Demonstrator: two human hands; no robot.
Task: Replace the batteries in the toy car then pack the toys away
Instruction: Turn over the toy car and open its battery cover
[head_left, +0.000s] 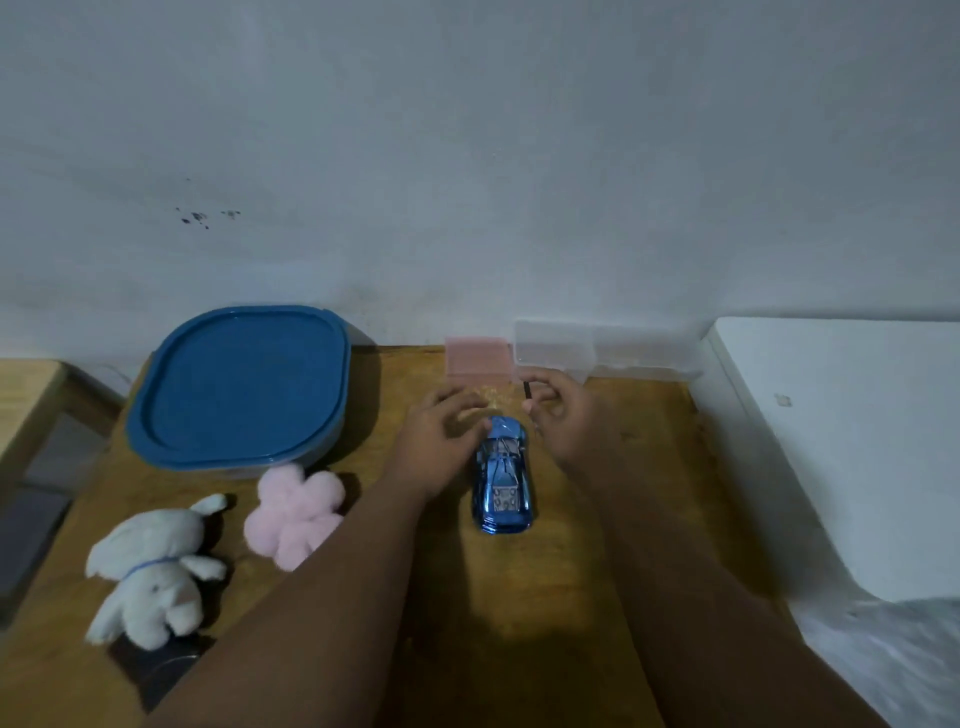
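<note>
Beside toy car (502, 475), lidded blue container (236, 387)

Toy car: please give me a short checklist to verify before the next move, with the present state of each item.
1. Car rests on the table, wheels down: ok.
2. Battery cover reachable: not ok, it is not visible from above.
3. Left hand steadies the car: cannot tell, its fingertips are at the car's far end.
4. Right hand has a tool: cannot tell, only a thin dark rod shows.
5. Fresh batteries in view: not ok.
6. Box open for packing: not ok, lid on.
</note>
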